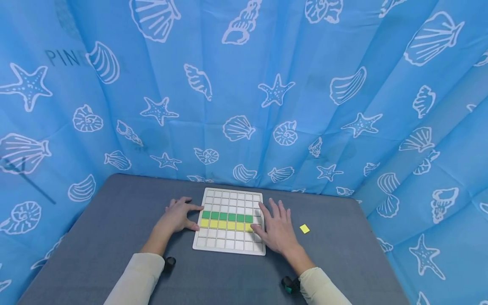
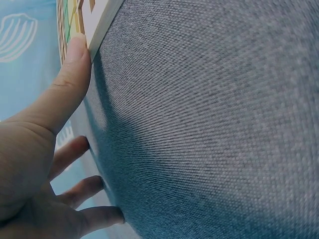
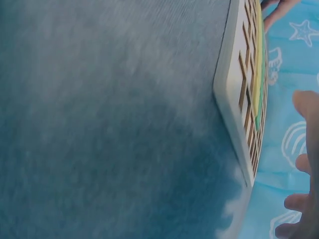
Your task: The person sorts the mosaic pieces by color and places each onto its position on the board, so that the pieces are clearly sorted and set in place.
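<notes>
A white wooden grid board [image 1: 233, 253] lies flat on the table, with a row of green tiles [image 1: 223, 216] above a row of yellow tiles [image 1: 222, 225]. My left hand [image 1: 178, 217] touches the board's left edge with thumb and index finger; the left wrist view shows the thumb [image 2: 70, 74] straight against the rim. Over the right edge hovers my right hand [image 1: 281, 231], fingers spread, its thumb overlapping the right end of the yellow row. In the right wrist view its fingertips [image 3: 302, 102] stand apart from the board. To the right lies a loose yellow tile [image 1: 304, 228].
The grey cloth-covered table [image 1: 213, 279] reaches back to a blue curtain [image 1: 244, 106] printed with white shells and starfish. The curtain also flanks both sides. Dark wrist devices sit on both wrists, near the pale sleeves.
</notes>
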`<state>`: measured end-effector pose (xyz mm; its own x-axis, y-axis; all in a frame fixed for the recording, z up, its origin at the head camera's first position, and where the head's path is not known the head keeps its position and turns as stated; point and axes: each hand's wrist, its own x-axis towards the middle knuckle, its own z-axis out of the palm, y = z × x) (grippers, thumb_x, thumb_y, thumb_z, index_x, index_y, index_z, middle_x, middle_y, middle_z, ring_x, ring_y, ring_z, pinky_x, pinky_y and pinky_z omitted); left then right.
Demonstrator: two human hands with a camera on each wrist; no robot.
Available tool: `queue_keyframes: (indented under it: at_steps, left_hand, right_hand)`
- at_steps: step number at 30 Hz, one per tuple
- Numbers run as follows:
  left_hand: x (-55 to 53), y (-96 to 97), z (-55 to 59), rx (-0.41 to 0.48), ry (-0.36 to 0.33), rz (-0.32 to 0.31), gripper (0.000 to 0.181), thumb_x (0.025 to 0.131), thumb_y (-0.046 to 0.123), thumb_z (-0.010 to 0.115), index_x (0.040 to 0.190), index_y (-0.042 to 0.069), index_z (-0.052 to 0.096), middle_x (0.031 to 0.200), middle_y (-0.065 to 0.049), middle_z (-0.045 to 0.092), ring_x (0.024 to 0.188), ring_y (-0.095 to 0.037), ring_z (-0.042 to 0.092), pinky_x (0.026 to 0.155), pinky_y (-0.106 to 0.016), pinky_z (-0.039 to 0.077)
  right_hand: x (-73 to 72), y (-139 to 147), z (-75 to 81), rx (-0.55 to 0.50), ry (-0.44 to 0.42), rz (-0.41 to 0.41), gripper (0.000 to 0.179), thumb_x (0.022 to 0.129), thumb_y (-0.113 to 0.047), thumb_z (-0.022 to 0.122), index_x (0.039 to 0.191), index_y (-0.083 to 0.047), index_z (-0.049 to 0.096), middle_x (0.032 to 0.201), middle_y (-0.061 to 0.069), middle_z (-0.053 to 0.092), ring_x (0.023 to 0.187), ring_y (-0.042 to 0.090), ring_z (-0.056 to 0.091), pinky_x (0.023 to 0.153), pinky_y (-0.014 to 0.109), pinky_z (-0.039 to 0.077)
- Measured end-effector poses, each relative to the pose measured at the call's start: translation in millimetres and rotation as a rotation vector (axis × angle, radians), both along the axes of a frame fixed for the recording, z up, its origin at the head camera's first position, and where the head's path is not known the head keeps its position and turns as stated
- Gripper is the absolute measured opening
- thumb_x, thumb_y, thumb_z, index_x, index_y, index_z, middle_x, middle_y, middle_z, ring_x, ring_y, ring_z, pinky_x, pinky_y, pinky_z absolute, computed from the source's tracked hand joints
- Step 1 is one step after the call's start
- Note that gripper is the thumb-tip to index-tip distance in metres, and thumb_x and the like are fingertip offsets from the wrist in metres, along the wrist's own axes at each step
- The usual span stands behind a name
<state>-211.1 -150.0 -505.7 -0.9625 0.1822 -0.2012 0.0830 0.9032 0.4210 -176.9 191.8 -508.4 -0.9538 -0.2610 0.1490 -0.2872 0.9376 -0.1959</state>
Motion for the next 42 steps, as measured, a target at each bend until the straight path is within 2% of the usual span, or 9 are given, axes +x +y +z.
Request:
queue_keyframes:
  at_steps: [8, 14, 25, 42]
  left_hand:
    - [-1.4, 1.4, -0.3, -0.001, -0.019, 0.014, 0.073, 0.072, 0.039, 0.091, 0.140, 0.032, 0.064, 0.162, -0.018, 0.037, 0.145, -0.053, 0.030, 0.112, -0.078, 0.026]
    - [-2.2, 0.5, -1.8, -0.004, -0.015, 0.008, 0.075, 0.070, 0.041, 0.091, 0.140, 0.033, 0.064, 0.162, -0.018, 0.037, 0.145, -0.054, 0.029, 0.112, -0.078, 0.027]
    - [-3.7, -0.1, -5.0, -0.002, -0.022, 0.002, 0.074, 0.072, 0.041, 0.090, 0.141, 0.033, 0.063, 0.163, -0.018, 0.035, 0.146, -0.054, 0.028, 0.112, -0.078, 0.026]
    - [-4.2, -0.1, -0.8, -0.007, -0.035, 0.013, 0.074, 0.073, 0.039, 0.090, 0.141, 0.032, 0.063, 0.163, -0.019, 0.035, 0.147, -0.055, 0.026, 0.113, -0.078, 0.026]
  right_hand:
    - [-5.7, 18, -9.6, 0.019, -0.034, -0.031, 0.082, 0.095, -0.069, 0.053, 0.162, -0.027, 0.031, 0.172, 0.017, 0.013, 0.157, 0.050, 0.012, 0.119, 0.078, 0.012]
    - [-6.7, 30, -9.4, 0.062, -0.074, -0.077, 0.085, 0.095, -0.071, 0.050, 0.164, -0.028, 0.025, 0.174, 0.015, 0.006, 0.158, 0.048, 0.006, 0.119, 0.078, 0.008]
    - [-2.4, 58, -11.6, 0.059, -0.104, -0.122, 0.085, 0.095, -0.071, 0.050, 0.163, -0.026, 0.027, 0.173, 0.017, 0.008, 0.158, 0.051, 0.005, 0.120, 0.077, 0.003]
    - [7.7, 98, -12.0, 0.053, -0.155, -0.181, 0.087, 0.096, -0.070, 0.049, 0.162, -0.018, 0.030, 0.170, 0.024, 0.015, 0.155, 0.054, 0.009, 0.118, 0.080, 0.003]
